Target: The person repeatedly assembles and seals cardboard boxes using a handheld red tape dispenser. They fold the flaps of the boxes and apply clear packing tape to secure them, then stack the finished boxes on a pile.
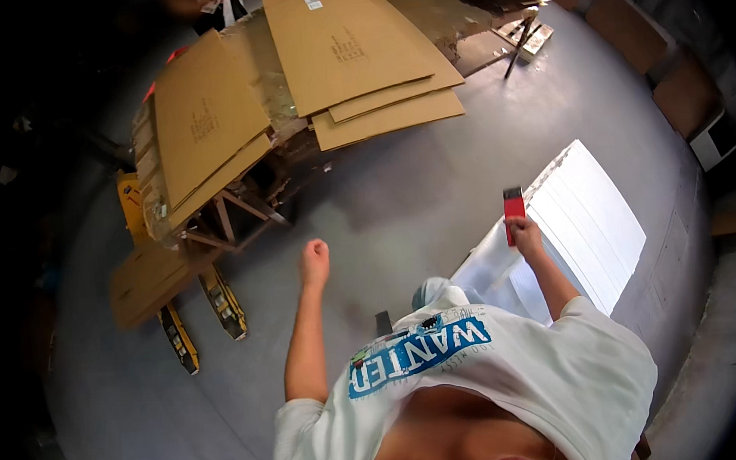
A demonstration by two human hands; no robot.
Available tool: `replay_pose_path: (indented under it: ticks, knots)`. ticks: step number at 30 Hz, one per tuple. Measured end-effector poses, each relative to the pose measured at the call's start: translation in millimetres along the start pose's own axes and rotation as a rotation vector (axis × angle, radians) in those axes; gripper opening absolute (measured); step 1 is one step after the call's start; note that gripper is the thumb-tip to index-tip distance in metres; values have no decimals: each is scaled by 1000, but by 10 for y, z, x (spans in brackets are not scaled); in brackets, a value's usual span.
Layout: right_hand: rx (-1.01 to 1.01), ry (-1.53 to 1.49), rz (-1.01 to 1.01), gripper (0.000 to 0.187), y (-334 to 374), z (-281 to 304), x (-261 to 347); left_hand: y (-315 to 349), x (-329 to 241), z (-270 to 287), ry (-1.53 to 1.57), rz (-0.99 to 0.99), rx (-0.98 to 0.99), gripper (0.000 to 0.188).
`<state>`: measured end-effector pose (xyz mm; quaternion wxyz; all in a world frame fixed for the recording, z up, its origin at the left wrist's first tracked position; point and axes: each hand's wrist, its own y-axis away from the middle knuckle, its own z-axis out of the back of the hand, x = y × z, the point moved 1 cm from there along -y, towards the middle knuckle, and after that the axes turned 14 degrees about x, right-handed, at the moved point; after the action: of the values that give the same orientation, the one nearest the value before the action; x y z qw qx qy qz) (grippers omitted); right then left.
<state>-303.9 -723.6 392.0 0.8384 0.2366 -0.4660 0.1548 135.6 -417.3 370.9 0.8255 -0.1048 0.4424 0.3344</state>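
Observation:
My right hand (pixel 524 237) grips a flat red tool with a black end (pixel 514 208); its exact kind is hard to make out. Beneath and beside that hand lies a stack of white sheets (pixel 596 221), its left side wrapped in clear film. Out over the grey floor, my left hand (pixel 315 262) is curled into a fist, and nothing shows in it. It touches nothing and is nearest to the table with the cardboard ahead.
Flat brown cardboard sheets (pixel 345 46) lie on a long table ahead, with another pile (pixel 203 113) at its left. A yellow pallet truck (pixel 222 302) stands at the left by a loose cardboard piece (pixel 152 282). Brown boards (pixel 686 92) lean along the right wall. Someone stands far back.

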Motion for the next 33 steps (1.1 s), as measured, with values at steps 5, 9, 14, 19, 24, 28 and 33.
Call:
replay_pose_path:
  ticks: [5, 9, 14, 19, 24, 28, 33]
  knots:
    - [-8, -200, 103, 21, -774, 48, 940, -1651, -477, 171, -67, 1, -169, 35]
    - [33, -248, 145, 19, -1694, 174, 1332, -2910, -441, 250, -254, 141, -268, 47]
    - [120, -208, 207, 17, -2996, 371, 1681, -4282, -791, 214, -346, 483, -177, 53]
    - [162, -61, 262, 15, -3976, 630, 2122, -4593, -895, 117, -349, 785, -287, 50]
    - [46, 464, 606, 49, -4968, 395, 2563, -4250, -704, 944, -173, 308, -358, 51]
    - [-96, 746, 816, 84, -5655, 22, 3050, -3559, -716, 1682, 39, 476, -280, 43]
    - [-159, 847, 1053, 79, -5868, -507, 4027, -2241, -1014, 2315, 228, 481, -183, 43]
